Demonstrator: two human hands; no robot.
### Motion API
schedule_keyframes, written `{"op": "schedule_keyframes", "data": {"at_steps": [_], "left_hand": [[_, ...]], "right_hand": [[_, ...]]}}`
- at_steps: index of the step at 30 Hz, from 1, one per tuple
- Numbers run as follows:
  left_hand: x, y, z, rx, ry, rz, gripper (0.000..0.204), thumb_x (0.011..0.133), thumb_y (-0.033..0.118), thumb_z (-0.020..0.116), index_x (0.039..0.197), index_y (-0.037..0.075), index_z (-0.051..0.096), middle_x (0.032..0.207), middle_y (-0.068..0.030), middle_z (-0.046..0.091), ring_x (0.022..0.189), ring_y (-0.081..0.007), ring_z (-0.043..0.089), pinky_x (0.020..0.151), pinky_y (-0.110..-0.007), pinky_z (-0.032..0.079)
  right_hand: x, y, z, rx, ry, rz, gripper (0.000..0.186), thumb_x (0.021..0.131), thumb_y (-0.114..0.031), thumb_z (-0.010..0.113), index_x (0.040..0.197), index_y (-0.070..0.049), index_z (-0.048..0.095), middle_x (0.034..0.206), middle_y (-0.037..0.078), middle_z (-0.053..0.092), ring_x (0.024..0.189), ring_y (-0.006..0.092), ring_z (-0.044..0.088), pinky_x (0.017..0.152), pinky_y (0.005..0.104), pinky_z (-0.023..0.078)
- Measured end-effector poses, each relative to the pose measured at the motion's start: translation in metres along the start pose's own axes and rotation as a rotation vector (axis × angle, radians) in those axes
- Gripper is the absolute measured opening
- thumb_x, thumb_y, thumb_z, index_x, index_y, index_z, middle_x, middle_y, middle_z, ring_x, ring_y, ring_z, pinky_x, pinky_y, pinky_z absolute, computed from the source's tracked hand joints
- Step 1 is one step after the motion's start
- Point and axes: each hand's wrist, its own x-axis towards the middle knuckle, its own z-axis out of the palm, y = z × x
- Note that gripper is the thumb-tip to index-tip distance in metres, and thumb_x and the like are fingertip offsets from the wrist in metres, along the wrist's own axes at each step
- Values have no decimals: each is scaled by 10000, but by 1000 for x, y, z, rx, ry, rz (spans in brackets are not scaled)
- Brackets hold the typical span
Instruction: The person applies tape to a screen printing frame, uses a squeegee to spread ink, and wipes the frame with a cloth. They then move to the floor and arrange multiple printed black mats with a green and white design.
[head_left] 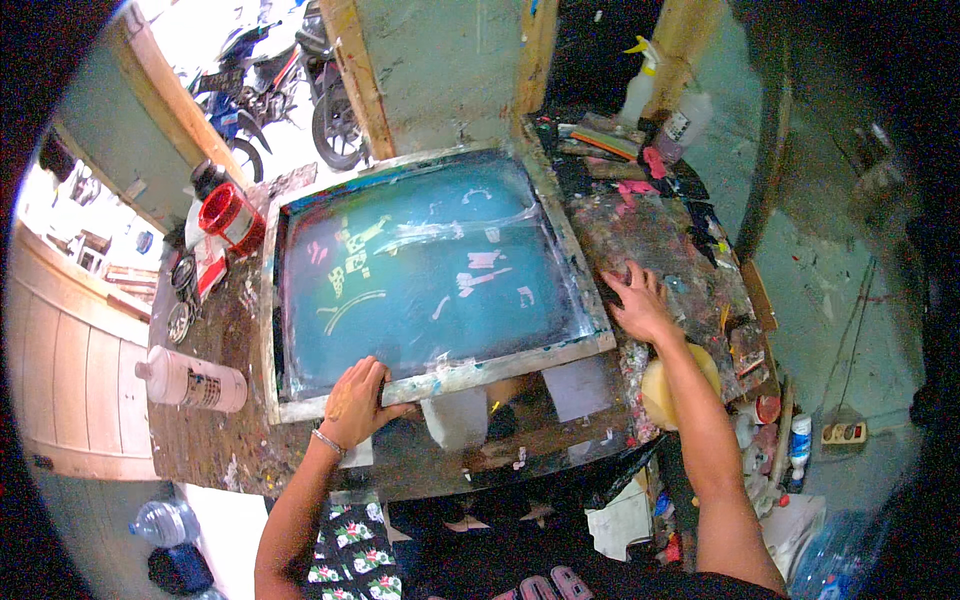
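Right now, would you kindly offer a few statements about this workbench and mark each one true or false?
1. The left hand is at the near edge of the framed screen. True.
2. The right hand holds the spray bottle. False; it is beside the framed screen's right edge, and the spray bottle stands farther away.
3. A red container stands left of the framed screen. True.
4. The bracelet is on the right wrist. False; the bracelet is on the left wrist.
5. The right forearm partly hides a round yellow object. True.
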Motion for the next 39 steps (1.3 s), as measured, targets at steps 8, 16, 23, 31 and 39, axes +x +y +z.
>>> {"op": "schedule_keyframes", "data": {"at_steps": [8, 16, 23, 31, 39], "left_hand": [[-3, 0, 4, -17, 8, -34, 600, 684, 485, 796, 911, 20, 491, 868, -152, 496, 856, -383, 517, 760, -449, 438], [11, 21, -8, -270, 55, -89, 441, 764, 284, 798, 939, -12, 522, 851, -140, 490, 787, -320, 510, 734, -386, 431], [136, 97, 11, -262, 219, 174, 232, 814, 138, 715, 979, 1, 628, 951, -168, 600, 922, -361, 575, 834, -401, 462], [351, 196, 120, -25, 7, 495, 536, 911, 401, 571, 1322, 61, 525, 1398, -206, 446, 1272, -393, 425, 1082, -481, 350], [406, 194, 183, 99, -29, 414, 720, 918, 579, 484, 1506, 188, 341, 1569, -165, 265, 1376, -452, 303, 1109, -648, 219]], "right_hand": [[2, 2, -2, 72, 12, -74, 638, 903, -365, 618, 1485, -263, 377, 1505, 210, 297, 1348, 448, 318, 1109, 585, 287], [-45, 60, -10, 389, 326, -36, 579, 876, -396, 670, 1348, -88, 537, 1398, 227, 475, 1288, 386, 452, 1084, 461, 372], [-20, 139, -42, 557, 328, 141, 354, 824, -150, 725, 1146, -16, 666, 978, 137, 710, 881, 231, 683, 803, 359, 524], [119, 150, -40, 487, 357, 68, 194, 846, -211, 676, 959, -65, 737, 858, 156, 715, 786, 322, 687, 747, 396, 523], [177, 148, -37, 430, 124, -27, 197, 763, -186, 766, 940, -101, 764, 906, 117, 737, 845, 276, 707, 777, 384, 541]]}}
